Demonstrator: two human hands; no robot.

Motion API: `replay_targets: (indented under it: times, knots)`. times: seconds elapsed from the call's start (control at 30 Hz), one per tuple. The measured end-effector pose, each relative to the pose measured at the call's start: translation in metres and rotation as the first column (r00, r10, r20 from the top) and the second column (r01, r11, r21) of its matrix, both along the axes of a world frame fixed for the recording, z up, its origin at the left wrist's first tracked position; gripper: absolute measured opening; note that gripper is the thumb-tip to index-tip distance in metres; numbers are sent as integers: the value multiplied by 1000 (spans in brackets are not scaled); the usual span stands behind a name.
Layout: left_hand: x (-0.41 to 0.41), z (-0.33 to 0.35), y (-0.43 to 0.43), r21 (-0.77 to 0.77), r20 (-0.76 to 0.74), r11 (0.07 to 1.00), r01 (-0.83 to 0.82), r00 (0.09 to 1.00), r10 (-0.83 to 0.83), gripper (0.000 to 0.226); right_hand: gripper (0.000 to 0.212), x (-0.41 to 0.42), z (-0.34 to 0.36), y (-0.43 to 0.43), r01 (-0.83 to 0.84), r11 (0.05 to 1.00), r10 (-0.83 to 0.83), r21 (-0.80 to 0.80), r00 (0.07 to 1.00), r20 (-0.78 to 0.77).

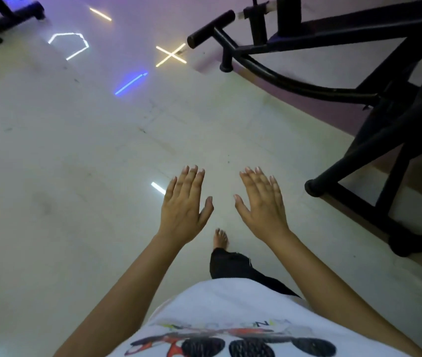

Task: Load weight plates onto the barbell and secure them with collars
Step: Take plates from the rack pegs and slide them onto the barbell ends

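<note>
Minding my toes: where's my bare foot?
Head view: the bare foot is lower centre, below the gap between left hand and right hand, left of the black frame.

Your left hand (183, 207) and right hand (261, 204) hover side by side above the floor (76, 163) (your foot (220, 239) between, below them); a machine frame (359, 99) stands to your right.
</note>
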State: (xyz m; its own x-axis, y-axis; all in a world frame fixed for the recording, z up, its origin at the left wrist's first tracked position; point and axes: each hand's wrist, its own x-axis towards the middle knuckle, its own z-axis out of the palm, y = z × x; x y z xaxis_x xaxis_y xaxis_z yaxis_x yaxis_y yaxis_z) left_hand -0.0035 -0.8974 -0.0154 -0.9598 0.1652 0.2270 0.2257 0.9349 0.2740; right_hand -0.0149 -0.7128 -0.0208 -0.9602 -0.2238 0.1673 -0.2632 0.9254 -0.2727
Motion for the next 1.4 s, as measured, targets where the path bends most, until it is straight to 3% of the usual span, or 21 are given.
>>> replay_targets:
  times: [0.7,1.4]
  knots:
    - [-409,0,-80,45,70,976,-213,975,210,59,49,-440,2,-84,-201,979,201,-10,979,24]
    - [-884,-9,-254,19,69,989,-145,987,143,56,55,-910,-8,-257,-133,988,139,-75,987,83]
